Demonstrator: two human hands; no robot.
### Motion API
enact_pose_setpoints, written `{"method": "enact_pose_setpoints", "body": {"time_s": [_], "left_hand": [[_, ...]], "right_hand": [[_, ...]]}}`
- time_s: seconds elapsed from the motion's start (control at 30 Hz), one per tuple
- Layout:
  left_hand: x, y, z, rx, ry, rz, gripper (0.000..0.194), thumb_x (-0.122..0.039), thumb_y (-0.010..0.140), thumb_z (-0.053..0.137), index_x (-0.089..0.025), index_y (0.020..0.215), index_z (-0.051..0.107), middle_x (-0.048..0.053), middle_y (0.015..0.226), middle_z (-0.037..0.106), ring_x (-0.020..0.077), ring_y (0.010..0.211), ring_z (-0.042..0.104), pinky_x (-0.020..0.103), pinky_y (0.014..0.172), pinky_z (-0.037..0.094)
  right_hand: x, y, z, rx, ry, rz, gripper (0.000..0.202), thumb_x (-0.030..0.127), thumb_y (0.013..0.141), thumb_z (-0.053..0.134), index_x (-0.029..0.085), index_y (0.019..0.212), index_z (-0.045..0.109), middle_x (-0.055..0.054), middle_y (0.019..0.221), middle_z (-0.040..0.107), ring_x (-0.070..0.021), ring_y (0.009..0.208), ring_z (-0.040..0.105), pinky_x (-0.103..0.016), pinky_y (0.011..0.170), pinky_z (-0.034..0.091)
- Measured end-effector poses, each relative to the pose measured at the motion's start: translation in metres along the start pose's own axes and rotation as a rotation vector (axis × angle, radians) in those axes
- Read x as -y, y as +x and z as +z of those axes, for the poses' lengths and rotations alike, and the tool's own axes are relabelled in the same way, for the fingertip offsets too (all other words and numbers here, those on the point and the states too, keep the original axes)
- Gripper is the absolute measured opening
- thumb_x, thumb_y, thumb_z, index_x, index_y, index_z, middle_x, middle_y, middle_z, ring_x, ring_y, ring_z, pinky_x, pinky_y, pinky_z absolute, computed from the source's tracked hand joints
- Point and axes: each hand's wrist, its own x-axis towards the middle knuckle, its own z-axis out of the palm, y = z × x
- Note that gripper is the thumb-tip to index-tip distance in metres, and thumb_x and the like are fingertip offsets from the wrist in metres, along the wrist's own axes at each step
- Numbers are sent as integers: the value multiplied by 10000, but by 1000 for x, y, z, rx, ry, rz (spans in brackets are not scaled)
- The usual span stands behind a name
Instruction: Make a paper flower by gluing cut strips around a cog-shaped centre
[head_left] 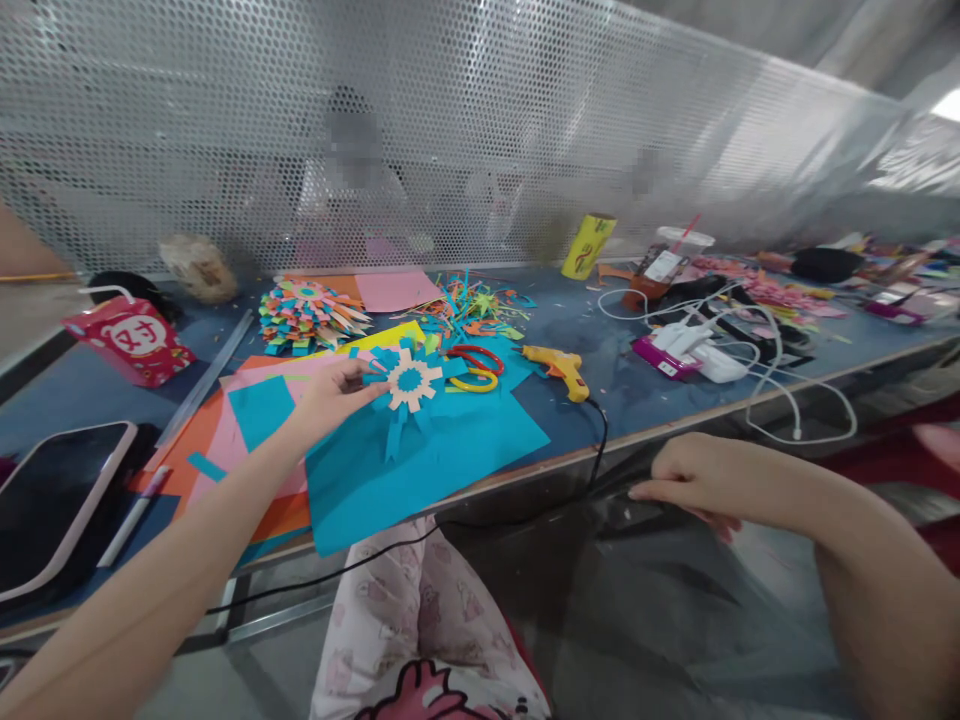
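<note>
My left hand pinches the edge of a paper flower, which has a pale pink ring of petals around a blue middle and blue strips beneath. Under it lies a blue paper sheet. Out past the table's front edge, my right hand hangs with curled fingers; whether anything small is in them is hidden. Just right of the flower rest scissors with red and yellow handles. A yellow glue gun lies farther right, its black cord running over the edge.
Behind stand a bundle of fringed paper flowers and a heap of paper strips. A phone and red drink carton are at left. White cables, a lidded cup and a yellow roll are at right. A perforated metal screen borders the back.
</note>
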Motion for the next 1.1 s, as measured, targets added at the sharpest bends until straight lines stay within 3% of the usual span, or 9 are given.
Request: {"method": "enact_pose_setpoints", "body": {"time_s": [0.13,0.3,0.43,0.53,0.7,0.83,0.9,0.97,1.1], "left_hand": [[2,0,-2,17,112,-3,340,-478,672,679,-159,789,659,8,691,617,121,564,505,239,510,383],[7,1,-3,57,224,-7,370,-519,696,636,-162,792,649,9,696,619,129,573,521,247,525,397],[9,3,-4,96,424,17,415,-553,751,568,-171,877,665,67,882,696,201,750,611,305,674,464],[3,-2,-5,97,656,-7,409,-526,779,539,-179,948,674,109,1017,713,270,929,639,362,829,464],[-21,-37,-27,-167,1033,-113,474,-465,851,424,-114,1076,649,188,1134,669,347,1106,585,420,924,427],[-35,-76,-68,-385,1295,-472,596,-514,868,319,-63,1133,604,271,1111,625,455,1071,563,531,838,427],[-36,-91,-88,-435,1303,-755,709,-597,820,354,-16,1170,560,340,1195,553,521,1100,517,568,802,416],[-35,-101,-103,-444,1256,-914,773,-634,791,374,3,1205,516,367,1214,526,534,1116,501,585,809,399],[-32,-109,-112,-516,1152,-987,816,-639,750,434,-8,1266,453,388,1292,450,560,1196,424,663,839,350]], "right_hand": [[-4,10,-2,-66,-32,-117,40,221,685,570,188,707,573,-25,685,676,-167,649,637,-235,557,424],[-4,18,-4,-66,-32,-262,435,101,726,372,197,1041,656,-47,916,705,-138,679,650,-254,652,467],[12,14,-9,-174,-120,-330,323,162,795,373,201,865,686,-58,922,701,-194,849,649,-299,756,463],[33,13,-10,-199,-126,-335,285,284,867,399,217,962,659,-54,913,700,-213,847,648,-303,712,454],[59,21,-10,-263,-160,-409,274,358,898,431,231,1005,649,-53,906,706,-218,793,654,-298,653,438],[76,20,-10,-327,32,-808,237,275,928,415,233,916,648,-31,853,705,-144,773,650,-243,677,460],[83,19,-7,-302,250,-1068,188,257,924,442,243,934,629,-26,843,707,-125,798,657,-227,720,478],[89,19,-2,-204,450,-1266,186,318,922,447,263,969,618,-28,834,717,-138,802,674,-237,731,503],[96,26,9,25,458,-1380,216,465,867,466,355,912,646,25,626,687,-189,651,678,-268,570,539]]}}
